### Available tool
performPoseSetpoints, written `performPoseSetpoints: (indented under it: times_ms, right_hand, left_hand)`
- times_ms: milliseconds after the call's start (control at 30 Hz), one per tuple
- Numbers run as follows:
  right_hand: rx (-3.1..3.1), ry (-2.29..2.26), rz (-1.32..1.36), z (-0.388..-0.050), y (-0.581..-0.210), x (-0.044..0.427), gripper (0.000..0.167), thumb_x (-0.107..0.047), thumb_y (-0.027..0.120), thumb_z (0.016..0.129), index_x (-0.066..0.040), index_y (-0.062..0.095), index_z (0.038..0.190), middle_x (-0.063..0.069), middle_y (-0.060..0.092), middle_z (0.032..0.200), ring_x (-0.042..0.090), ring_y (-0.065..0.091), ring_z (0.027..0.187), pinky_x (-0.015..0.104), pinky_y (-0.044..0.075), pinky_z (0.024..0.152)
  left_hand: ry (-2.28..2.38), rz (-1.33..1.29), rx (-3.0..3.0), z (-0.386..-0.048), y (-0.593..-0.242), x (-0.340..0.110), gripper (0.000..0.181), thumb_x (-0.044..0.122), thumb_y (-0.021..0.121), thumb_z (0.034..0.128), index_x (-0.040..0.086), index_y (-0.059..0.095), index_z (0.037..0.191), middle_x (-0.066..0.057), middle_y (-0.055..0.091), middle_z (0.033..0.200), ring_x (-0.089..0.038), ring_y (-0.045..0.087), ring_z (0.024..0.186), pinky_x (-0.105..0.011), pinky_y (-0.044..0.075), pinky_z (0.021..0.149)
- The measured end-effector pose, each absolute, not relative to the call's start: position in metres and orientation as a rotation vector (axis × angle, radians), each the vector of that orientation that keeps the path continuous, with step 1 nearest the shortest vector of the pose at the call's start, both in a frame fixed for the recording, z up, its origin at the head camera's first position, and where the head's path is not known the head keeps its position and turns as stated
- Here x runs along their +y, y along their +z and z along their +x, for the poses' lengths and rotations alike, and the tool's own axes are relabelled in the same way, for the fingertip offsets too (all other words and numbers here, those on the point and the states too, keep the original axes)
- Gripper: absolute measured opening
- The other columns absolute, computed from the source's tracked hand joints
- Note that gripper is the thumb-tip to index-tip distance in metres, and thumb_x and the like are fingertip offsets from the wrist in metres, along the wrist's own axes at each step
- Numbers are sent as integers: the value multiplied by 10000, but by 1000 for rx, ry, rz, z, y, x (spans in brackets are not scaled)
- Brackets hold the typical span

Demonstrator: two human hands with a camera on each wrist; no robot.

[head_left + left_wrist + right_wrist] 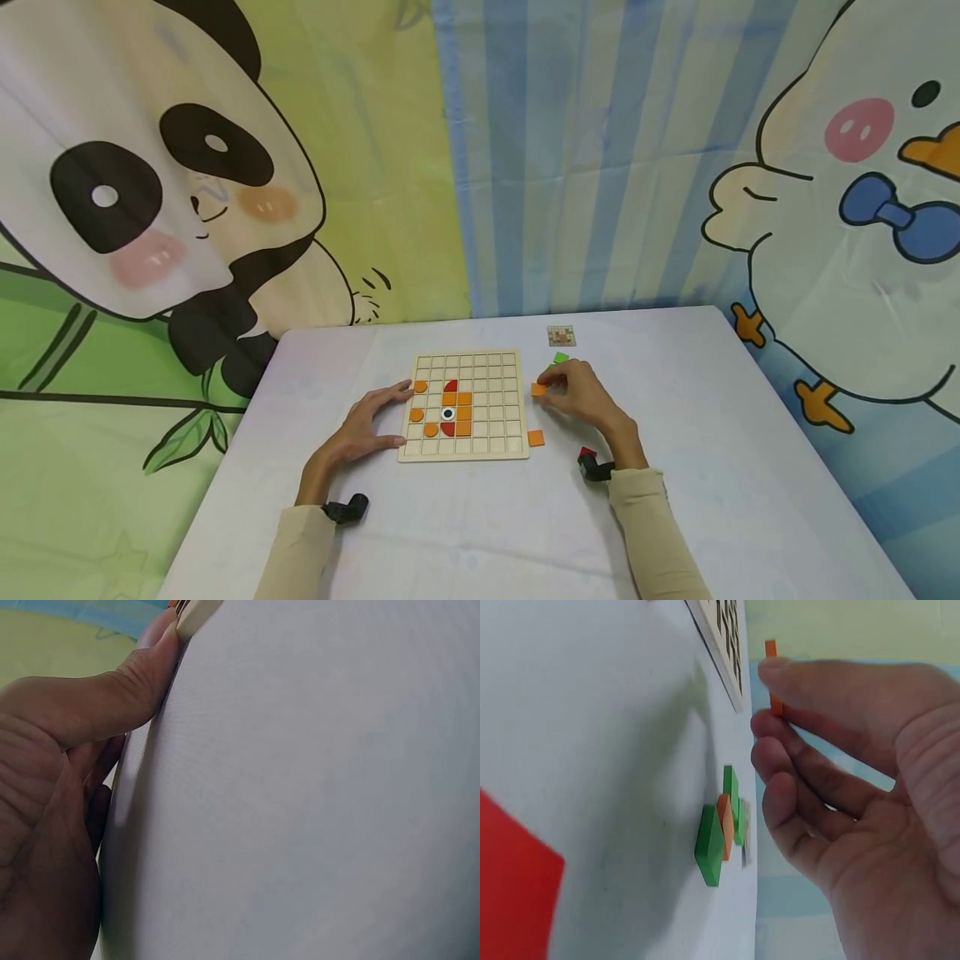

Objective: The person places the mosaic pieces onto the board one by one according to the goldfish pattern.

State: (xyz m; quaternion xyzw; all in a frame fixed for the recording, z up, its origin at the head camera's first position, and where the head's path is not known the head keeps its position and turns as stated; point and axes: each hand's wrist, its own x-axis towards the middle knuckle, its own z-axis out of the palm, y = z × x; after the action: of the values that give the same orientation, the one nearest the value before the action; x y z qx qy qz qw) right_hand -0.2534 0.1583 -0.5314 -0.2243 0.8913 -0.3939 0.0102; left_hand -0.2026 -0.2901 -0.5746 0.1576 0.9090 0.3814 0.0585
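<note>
On the table lies a pale gridded board (491, 450). Several orange square tiles (465, 414), two red rounded pieces (451, 386), a white eye piece (447, 413) and several orange discs (431, 430) sit on it. My left hand (360, 429) rests at the board's left edge, fingers and thumb spread; in the left wrist view the thumb (112, 701) touches the board's edge. Thumb and fingertips of my right hand (581, 393) pinch an orange square tile (772, 649) above the table, just right of the board.
Beside the board's lower right corner lies another orange tile (536, 437). Green tiles (709, 844) and one more orange tile (725, 825) lie beyond the right hand. A small pattern card (561, 336) is farther back. Near the right wrist is a red piece (514, 889).
</note>
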Motion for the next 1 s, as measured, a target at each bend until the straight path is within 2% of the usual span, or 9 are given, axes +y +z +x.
performPoseSetpoints:
  times_ms: [333,533,767,1000]
  right_hand:
    - [2668,-1282,-868,-248,-534,139,227,-79,916,869,-42,846,1082,70,831,1041,223,732,901,355,615,831]
    - [2636,-1285,-923,-244,-537,127,220,-107,928,863,-37,841,1052,69,818,987,146,694,842,329,605,791]
    - [2582,-1305,-972,-237,-540,113,208,-108,937,853,-60,845,1033,44,815,962,164,687,852,397,605,824]
    - [2563,-1280,-981,-232,-546,101,195,-147,935,866,-110,857,1041,6,822,1012,135,690,903,293,579,856]
  left_hand:
    - [1157,508,2777,-202,-576,-291,854,284,962,832,188,576,1587,-65,388,1782,-454,333,1615,-794,242,1257]
    - [1173,508,2767,-203,-578,-290,857,297,965,828,183,577,1584,-67,390,1781,-458,328,1622,-798,229,1261]
    - [1176,505,2761,-204,-577,-290,858,291,971,819,188,583,1578,-54,392,1781,-450,327,1626,-787,222,1270]
    - [1182,506,2753,-203,-575,-289,859,279,968,822,173,578,1581,-59,387,1783,-452,315,1631,-788,207,1275]
